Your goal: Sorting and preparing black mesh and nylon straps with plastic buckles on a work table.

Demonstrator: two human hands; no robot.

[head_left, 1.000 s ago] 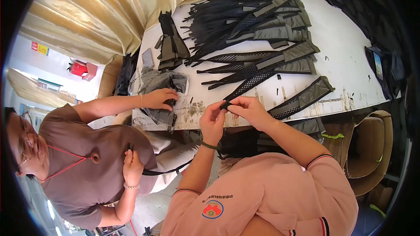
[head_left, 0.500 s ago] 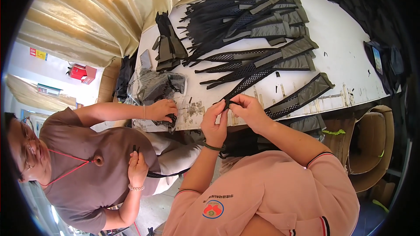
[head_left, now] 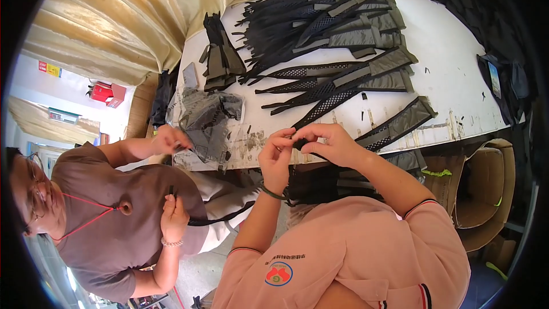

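Since the earlier frame, a co-worker's hand (head_left: 171, 139) has lifted off the near left part of the white tabletop (head_left: 446, 68), beside the clear plastic bag (head_left: 207, 120). One black mesh strap (head_left: 325, 107) slants to the near edge, where the right hand (head_left: 329, 144) pinches its end between thumb and fingers; the left hand's (head_left: 275, 157) bent fingertips meet there, though whether they grip I cannot tell. Around it lie a loose strap (head_left: 410, 117) near right, a heap of similar straps (head_left: 326, 20) far, and a dark bundle (head_left: 222, 57) left.
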